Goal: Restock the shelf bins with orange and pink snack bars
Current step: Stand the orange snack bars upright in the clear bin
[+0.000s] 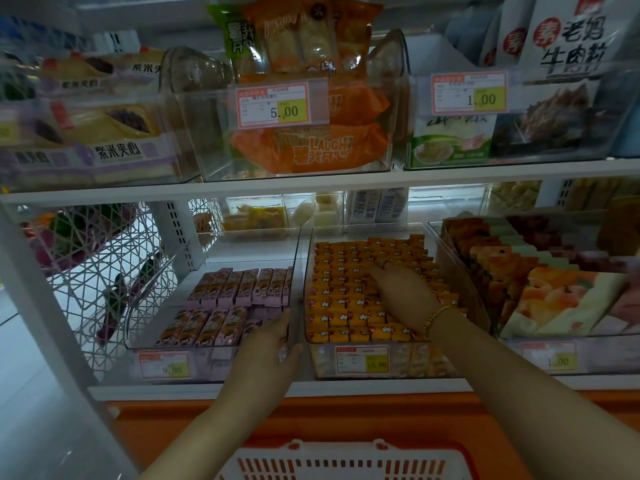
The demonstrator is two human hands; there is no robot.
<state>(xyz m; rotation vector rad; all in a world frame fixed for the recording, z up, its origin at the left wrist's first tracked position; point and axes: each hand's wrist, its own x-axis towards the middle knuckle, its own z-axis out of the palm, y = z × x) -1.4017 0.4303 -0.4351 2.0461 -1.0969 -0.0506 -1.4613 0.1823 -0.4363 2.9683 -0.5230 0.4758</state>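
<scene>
One wide-angle view, worn on the head, faces the shelving straight on from close range, tilted somewhat downward. The orange-bar bin point(433, 355) lies just below and right of frame centre; the upper shelf point(311, 183) spans the frame above it, and a red basket point(346, 460) cuts the bottom edge below it

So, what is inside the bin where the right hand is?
Orange bars in tight rows fill the bin. The right hand rests on them and covers some; the bin floor is hidden.
</scene>
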